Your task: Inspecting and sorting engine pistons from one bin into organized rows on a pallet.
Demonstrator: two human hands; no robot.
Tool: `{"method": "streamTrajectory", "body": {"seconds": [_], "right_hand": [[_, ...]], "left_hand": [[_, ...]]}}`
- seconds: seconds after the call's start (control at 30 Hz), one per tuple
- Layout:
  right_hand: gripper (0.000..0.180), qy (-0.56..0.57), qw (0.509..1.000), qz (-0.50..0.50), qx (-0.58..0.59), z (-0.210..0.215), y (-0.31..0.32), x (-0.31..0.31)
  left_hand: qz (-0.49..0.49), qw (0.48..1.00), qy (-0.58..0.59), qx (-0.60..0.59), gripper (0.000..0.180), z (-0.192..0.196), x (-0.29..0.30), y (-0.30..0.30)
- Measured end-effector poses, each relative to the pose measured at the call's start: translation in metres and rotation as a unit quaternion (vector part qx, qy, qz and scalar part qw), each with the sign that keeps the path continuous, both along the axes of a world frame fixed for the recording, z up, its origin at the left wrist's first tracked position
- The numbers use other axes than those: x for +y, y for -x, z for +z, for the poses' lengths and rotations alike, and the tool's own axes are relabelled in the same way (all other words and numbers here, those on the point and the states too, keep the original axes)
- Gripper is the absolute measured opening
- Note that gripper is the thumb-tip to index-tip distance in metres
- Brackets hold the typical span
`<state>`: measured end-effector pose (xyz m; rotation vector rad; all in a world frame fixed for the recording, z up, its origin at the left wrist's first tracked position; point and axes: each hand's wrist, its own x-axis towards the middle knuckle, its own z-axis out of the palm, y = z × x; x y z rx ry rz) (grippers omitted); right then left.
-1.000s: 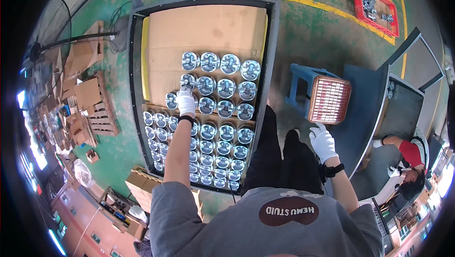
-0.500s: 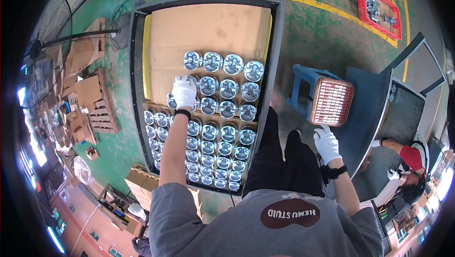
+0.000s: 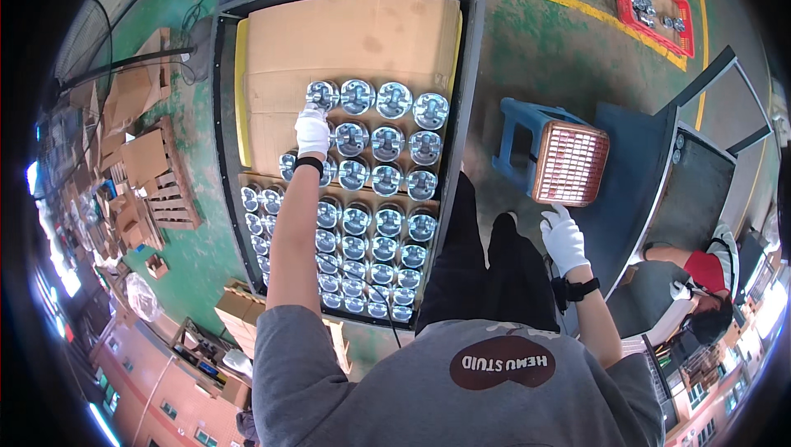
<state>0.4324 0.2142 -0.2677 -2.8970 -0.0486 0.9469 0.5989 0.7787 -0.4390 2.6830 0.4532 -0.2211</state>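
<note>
Reaching out with the left hand, white-gloved, over the far rows of shiny round metal parts standing on the cardboard sheet; having moved up from the middle rows a second ago toward the top-left corner of the block; closing on the corner part in the far row, fingers wrapped over its near edge, though hard to tell whether gripping it firmly or only touching it; looking like a part just being set down or straightened at the end of that row, so the top layer filling out leftward. Hanging loose with the right hand, gloved too, fingers relaxed and holding nothing, having drifted slightly lower beside the orange mesh crate resting on the blue stool; sitting untouched in the dark metal bin, the lower layer of parts.
</note>
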Motion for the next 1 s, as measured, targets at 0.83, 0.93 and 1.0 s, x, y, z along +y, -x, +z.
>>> {"method": "streamTrajectory", "body": {"seconds": [0.83,0.93,1.0], "right_hand": [[0.025,-0.124,0.977,-0.137,-0.105,-0.019,0.073,-0.058],[0.024,-0.088,0.967,-0.220,-0.097,0.011,0.094,-0.073],[0.023,-0.076,0.949,-0.281,-0.125,0.016,0.129,-0.098]], "left_hand": [[-0.235,0.967,-0.001,0.095,0.053,0.049,-0.075,0.002],[-0.388,0.866,-0.315,0.015,0.053,0.069,-0.099,0.017],[-0.242,0.956,-0.158,0.044,0.043,0.090,-0.160,0.032]]}}
